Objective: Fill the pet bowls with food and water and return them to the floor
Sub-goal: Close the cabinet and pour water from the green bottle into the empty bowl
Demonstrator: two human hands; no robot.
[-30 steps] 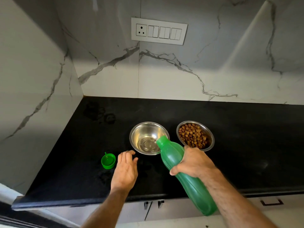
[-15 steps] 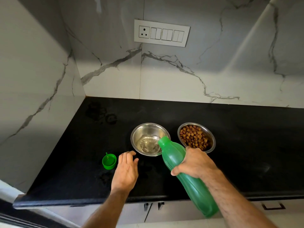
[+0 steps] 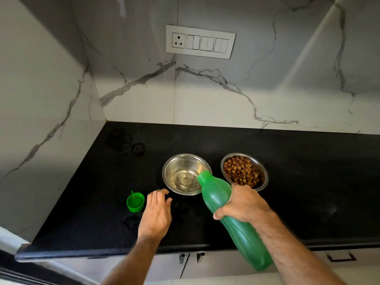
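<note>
The right hand point(image 3: 244, 204) grips a green plastic water bottle point(image 3: 232, 219) around its upper body, fingers and thumb curled round it. The bottle is tilted forward and to the left, its open neck lying over the near right rim of the steel water bowl point(image 3: 186, 174). A shallow pool of water shows in the bottom of that bowl, so the step in hand looks to be the pouring of water, with the bowl far from full.

The left hand point(image 3: 157, 212) holds nothing; it is relaxed, palm down, low over the black bench point(image 3: 308, 182) with its fingertips just short of the water bowl's near left side. Whether the palm actually touches the bench cannot be told. Just to its left sits the bottle's green cap point(image 3: 135, 202), open side up.

To the right of the water bowl, near it but apart, stands the second steel bowl point(image 3: 244, 171), already filled with brown kibble. Both bowls are on the bench, not yet on the floor.

Next, the pour probably needs to go on until the water stands at a fair level, then the bottle is righted, set down and capped. After that each bowl must be carried level to the floor; the water bowl is the one likely to slop.
</note>
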